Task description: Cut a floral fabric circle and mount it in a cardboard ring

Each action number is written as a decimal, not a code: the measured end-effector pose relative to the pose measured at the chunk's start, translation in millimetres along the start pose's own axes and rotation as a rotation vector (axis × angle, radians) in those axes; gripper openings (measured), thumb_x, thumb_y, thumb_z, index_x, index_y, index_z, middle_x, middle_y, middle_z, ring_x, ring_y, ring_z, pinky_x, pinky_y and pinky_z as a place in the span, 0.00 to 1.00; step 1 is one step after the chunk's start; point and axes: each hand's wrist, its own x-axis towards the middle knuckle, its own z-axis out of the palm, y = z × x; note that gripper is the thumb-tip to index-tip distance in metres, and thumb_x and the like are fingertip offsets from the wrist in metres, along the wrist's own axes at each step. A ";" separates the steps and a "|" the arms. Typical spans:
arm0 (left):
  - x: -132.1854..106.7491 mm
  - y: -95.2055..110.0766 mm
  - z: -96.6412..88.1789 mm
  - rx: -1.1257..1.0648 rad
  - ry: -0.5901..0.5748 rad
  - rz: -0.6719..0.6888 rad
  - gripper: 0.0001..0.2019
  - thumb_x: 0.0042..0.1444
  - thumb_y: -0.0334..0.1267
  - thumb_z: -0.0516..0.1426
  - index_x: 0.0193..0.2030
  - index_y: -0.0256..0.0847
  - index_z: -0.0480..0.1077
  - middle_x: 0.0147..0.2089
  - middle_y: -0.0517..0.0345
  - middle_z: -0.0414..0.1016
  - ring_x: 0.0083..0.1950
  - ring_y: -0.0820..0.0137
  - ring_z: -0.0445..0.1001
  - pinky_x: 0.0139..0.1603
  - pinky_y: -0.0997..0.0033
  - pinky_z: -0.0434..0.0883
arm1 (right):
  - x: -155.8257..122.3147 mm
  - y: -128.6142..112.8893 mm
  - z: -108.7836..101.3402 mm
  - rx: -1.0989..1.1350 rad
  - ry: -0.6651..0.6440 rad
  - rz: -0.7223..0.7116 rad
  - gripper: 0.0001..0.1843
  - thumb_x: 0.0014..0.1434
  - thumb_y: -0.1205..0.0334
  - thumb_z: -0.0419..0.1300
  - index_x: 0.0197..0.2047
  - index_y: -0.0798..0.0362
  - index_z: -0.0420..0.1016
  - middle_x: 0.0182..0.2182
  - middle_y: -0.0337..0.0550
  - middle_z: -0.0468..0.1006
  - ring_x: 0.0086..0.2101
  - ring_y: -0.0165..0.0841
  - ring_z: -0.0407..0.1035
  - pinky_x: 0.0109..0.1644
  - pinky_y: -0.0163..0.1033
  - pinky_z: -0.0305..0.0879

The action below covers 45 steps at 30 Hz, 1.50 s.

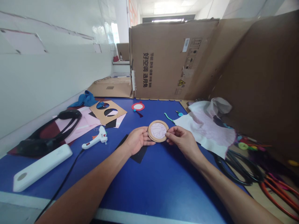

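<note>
Well beyond disc (pixel 158 130), cardboard wall (pixel 168 59) (printed).

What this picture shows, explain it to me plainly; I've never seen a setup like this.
There is no machine here, just a person's two bare hands. The single picture comes from a camera worn on that person's head, looking forward and down. The left hand supports a round cardboard-rimmed disc with a pale, lined centre, while the right hand grips its edge. On the blue table lie a white glue gun, a cardboard sheet with two round holes and some pale fabric. Behind stands large brown cardboard.
</note>
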 end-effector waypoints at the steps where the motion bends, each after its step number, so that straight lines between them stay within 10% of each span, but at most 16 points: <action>1: 0.0 -0.8 0.5 0.018 0.015 0.011 0.10 0.69 0.35 0.54 0.47 0.35 0.76 0.44 0.38 0.86 0.40 0.58 0.87 0.38 0.61 0.84 | -0.2 -0.1 0.1 -0.006 -0.001 -0.006 0.22 0.50 0.44 0.80 0.35 0.51 0.79 0.24 0.39 0.82 0.25 0.32 0.74 0.30 0.36 0.72; 19: -4.3 -10.6 11.5 0.267 0.173 0.079 0.04 0.64 0.30 0.64 0.39 0.36 0.74 0.36 0.49 0.84 0.31 0.68 0.82 0.29 0.72 0.81 | -3.2 -3.7 6.4 0.072 -0.023 0.054 0.36 0.43 0.42 0.83 0.43 0.48 0.67 0.26 0.35 0.83 0.25 0.34 0.77 0.28 0.36 0.73; 45: -3.0 -15.9 7.5 0.258 0.141 0.124 0.08 0.62 0.36 0.68 0.42 0.36 0.75 0.38 0.48 0.84 0.33 0.67 0.82 0.29 0.72 0.81 | -2.1 1.8 6.4 0.037 -0.060 0.103 0.32 0.50 0.33 0.75 0.41 0.52 0.78 0.24 0.39 0.82 0.24 0.32 0.77 0.29 0.36 0.77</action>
